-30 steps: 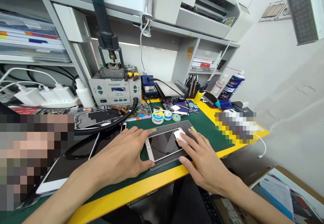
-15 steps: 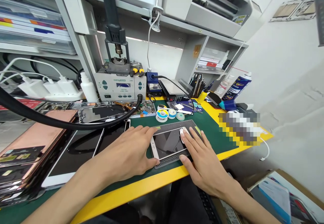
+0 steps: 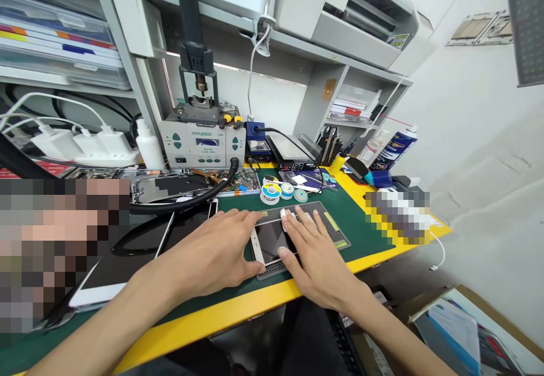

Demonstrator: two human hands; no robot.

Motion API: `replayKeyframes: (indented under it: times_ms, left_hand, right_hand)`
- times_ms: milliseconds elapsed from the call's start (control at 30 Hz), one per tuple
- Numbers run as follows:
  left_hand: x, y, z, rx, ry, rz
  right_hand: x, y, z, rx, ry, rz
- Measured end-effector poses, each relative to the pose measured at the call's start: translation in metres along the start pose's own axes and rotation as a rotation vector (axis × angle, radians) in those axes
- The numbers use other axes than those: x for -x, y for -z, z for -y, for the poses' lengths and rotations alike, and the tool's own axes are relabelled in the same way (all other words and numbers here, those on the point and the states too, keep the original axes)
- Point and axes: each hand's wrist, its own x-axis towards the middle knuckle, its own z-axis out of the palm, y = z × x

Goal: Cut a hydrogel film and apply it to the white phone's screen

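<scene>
So: phone work on the bench. The left hand (image 3: 208,251) is spread wide, fingertips on the top edge and thumb at the lower-left corner of the white-framed smartphone (image 3: 266,240), bracing it. The right hand (image 3: 314,257) lies flat over the phone's right half, fingers splayed, thumb by the bottom edge. A white wipe (image 3: 285,213) shows at its fingertips; can't tell if it's gripped. Phone lies face up on a perforated grey pad (image 3: 308,210), on a green ESD mat (image 3: 361,234), near the yellow bench edge (image 3: 221,313). Solder spools (image 3: 271,193) sit just behind the pad, a hot-air rework station (image 3: 204,149) further back. Black hose (image 3: 182,203) runs left of the hands, above a white-framed tablet (image 3: 123,268).
</scene>
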Motion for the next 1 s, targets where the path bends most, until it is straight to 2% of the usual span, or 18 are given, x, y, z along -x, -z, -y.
replayKeyframes:
  times_ms: [167,367,533,733,800,900,1000]
  left_hand:
    - [0.001,0.001,0.000,0.026,0.006,0.016]
    - [0.001,-0.002,0.004,0.036,0.002,0.024]
    - [-0.002,-0.003,0.006,0.030,0.014,0.015]
    - [-0.003,-0.002,0.006,0.028,0.038,0.053]
    - [-0.003,-0.001,0.006,0.027,0.040,0.061]
    - [-0.003,0.000,0.005,0.016,0.051,0.073]
    - [-0.004,0.000,0.004,0.008,0.053,0.075]
  right_hand:
    - [-0.008,0.005,0.026,-0.123,0.106,0.058]
    - [0.004,0.013,0.041,-0.175,0.186,0.124]
    - [0.012,0.013,0.028,-0.154,0.182,0.105]
    - [0.008,0.006,-0.016,-0.026,-0.010,0.041]
    - [0.009,0.005,-0.023,-0.003,-0.039,0.031]
    - [0.010,0.002,-0.017,-0.003,-0.042,0.014]
    - [0.011,0.002,0.007,-0.054,0.008,0.022]
